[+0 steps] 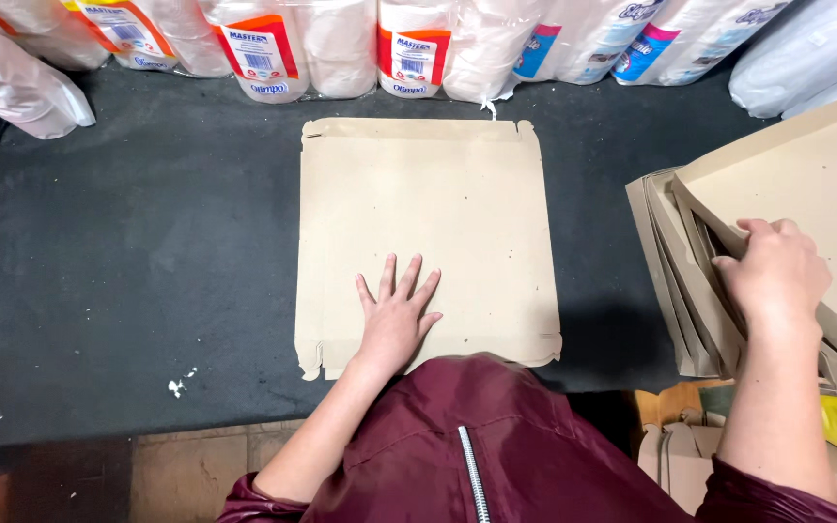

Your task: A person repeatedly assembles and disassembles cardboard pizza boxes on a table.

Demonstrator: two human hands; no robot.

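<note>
1. Head view: a dark mat (128,252) covers most of the frame, with white flecks near its lower left edge.
2. A row of plastic-wrapped paper rolls (341,44) runs along the top of the frame, touching the mat's far edge.
3. A flat tan cardboard sheet (438,194) lies at the centre of the mat, square, with small flaps at its upper and lower edges.
4. A stack of folded cardboard (806,174) sits at the right of the frame, tilted, its edges fanned toward the sheet but apart from it.
5. A maroon jacket (496,446) with a zip fills the bottom centre.
6. The right hand (777,271) is at the right, on the stack; its fingers curl around the edge of one folded piece, gripping it.
7. The left hand (397,315) rests palm down on the lower middle of the sheet, fingers spread wide and flat, holding nothing.
</note>
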